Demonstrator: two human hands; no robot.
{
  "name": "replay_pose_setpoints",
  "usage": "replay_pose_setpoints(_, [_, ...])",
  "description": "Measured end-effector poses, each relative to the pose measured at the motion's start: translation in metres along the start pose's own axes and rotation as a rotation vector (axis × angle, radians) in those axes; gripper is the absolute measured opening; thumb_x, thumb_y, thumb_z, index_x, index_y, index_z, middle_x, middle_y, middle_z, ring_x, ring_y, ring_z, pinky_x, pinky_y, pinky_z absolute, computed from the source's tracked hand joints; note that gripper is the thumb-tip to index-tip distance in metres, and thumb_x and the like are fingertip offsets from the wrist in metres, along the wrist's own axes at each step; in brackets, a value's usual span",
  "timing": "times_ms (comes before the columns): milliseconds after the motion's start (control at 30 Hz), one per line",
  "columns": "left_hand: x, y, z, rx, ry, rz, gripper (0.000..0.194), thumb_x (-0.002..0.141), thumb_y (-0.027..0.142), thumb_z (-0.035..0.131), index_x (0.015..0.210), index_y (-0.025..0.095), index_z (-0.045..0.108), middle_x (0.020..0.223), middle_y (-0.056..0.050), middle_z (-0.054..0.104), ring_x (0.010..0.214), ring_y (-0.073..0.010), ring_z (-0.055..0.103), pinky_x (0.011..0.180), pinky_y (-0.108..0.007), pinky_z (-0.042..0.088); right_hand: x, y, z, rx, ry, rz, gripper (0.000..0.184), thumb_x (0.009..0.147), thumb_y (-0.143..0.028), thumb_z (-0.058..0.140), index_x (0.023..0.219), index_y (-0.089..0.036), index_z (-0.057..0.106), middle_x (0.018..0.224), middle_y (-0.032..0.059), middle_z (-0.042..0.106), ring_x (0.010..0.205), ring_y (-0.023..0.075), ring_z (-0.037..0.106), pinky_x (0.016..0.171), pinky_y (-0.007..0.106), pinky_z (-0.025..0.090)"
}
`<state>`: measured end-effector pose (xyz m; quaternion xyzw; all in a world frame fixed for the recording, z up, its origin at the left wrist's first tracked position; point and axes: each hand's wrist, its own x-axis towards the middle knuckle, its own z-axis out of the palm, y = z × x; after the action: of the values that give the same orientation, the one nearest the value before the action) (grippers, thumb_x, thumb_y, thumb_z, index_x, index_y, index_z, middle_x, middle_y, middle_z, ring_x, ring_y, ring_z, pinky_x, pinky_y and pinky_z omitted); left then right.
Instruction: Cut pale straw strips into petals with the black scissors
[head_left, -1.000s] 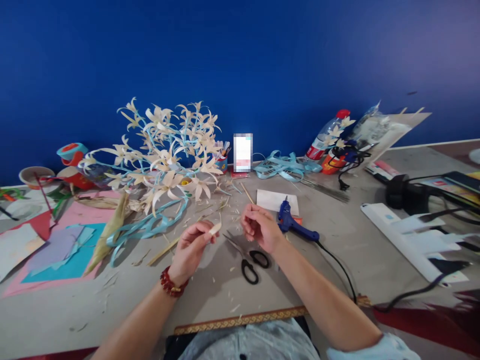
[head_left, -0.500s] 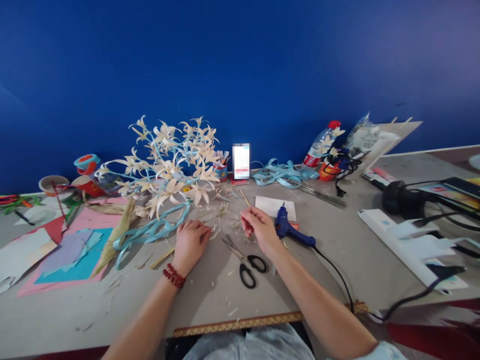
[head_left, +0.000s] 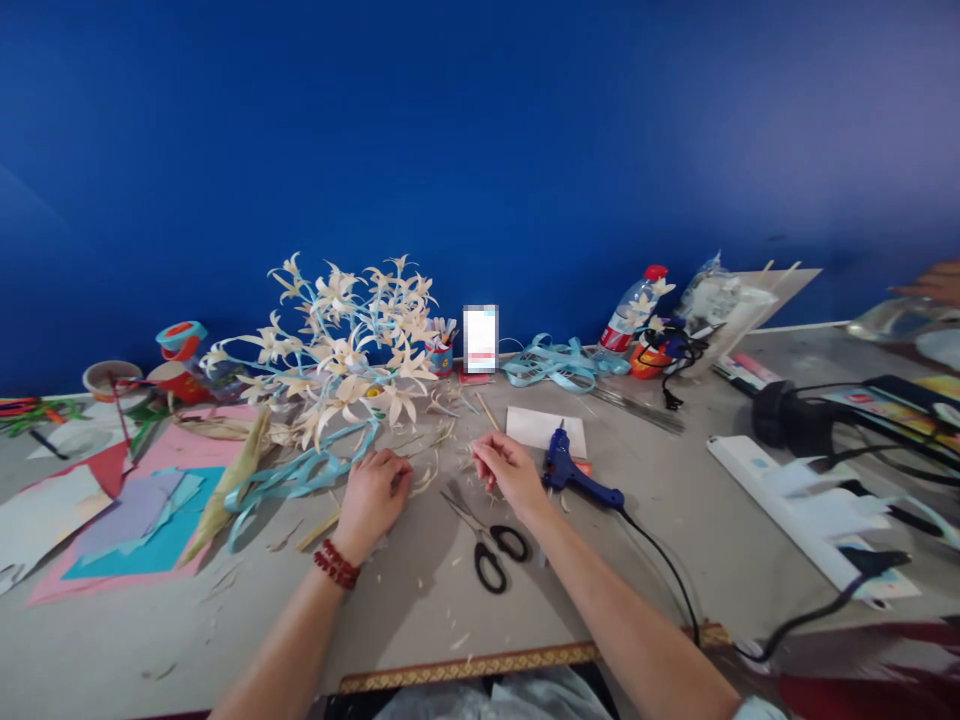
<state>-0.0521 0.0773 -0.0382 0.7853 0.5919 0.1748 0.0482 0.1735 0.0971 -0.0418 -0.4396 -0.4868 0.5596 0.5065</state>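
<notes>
My left hand [head_left: 375,492] rests on the table with its fingers curled under. Its fingertips are hidden, so I cannot tell what is in them. My right hand [head_left: 511,474] hovers opposite with thumb and fingers pinched; anything between them is too small to name. Below and between the hands lie black-handled scissors [head_left: 491,553], their blades pointing up and left. To the right of my right hand, a blue glue gun [head_left: 574,472] lies partly over a white card [head_left: 536,428]. Pale shavings and thin strips [head_left: 429,470] are scattered around both hands. Light blue ribbon [head_left: 300,475] lies left of my left hand.
Cream artificial flowers [head_left: 345,345] stand behind my left hand. Coloured paper [head_left: 157,535] and a dried husk [head_left: 232,490] lie left. More blue ribbon [head_left: 551,362], a bottle [head_left: 630,312] and a power strip [head_left: 795,520] are rightward. Another person's hand [head_left: 937,283] shows far right.
The view has shifted slightly, with the tabletop things lower in it. Another person's hand has come in at the right edge. My hands keep nearly the same pose and place.
</notes>
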Motion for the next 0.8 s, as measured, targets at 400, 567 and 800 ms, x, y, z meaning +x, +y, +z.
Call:
replay_pose_setpoints(400, [-0.006, 0.001, -0.017, 0.183, -0.18, 0.131, 0.018, 0.087, 0.018, 0.048, 0.083, 0.02, 0.065, 0.088, -0.009, 0.068, 0.087, -0.0273, 0.061, 0.074, -0.038, 0.041, -0.004, 0.003, 0.0, -0.213, -0.096, -0.1, 0.026, 0.089, -0.042, 0.055, 0.074, -0.021, 0.057, 0.058, -0.0045, 0.054, 0.048, 0.0104, 0.048, 0.044, 0.018, 0.041])
replay_pose_setpoints(567, [-0.009, 0.016, -0.031, 0.138, -0.149, 0.166, 0.02, 0.093, 0.021, 0.044, 0.086, 0.021, 0.063, 0.08, -0.004, 0.069, 0.081, -0.0236, 0.062, 0.077, -0.037, 0.041, -0.015, -0.007, 0.006, -0.422, -0.243, -0.289, 0.012, 0.084, -0.031, 0.066, 0.092, -0.023, 0.069, 0.095, 0.0028, 0.067, 0.073, 0.0155, 0.058, 0.073, 0.028, 0.046])
replay_pose_setpoints(800, [-0.009, 0.04, -0.045, -0.07, -0.028, 0.308, 0.019, 0.091, 0.015, 0.047, 0.088, 0.023, 0.065, 0.088, -0.003, 0.069, 0.09, -0.0203, 0.061, 0.101, -0.043, 0.036, -0.019, -0.003, 0.017, -0.613, -0.364, -0.418, 0.008, 0.082, -0.015, 0.061, 0.082, -0.019, 0.067, 0.081, 0.0047, 0.064, 0.085, 0.0209, 0.056, 0.082, 0.033, 0.041])
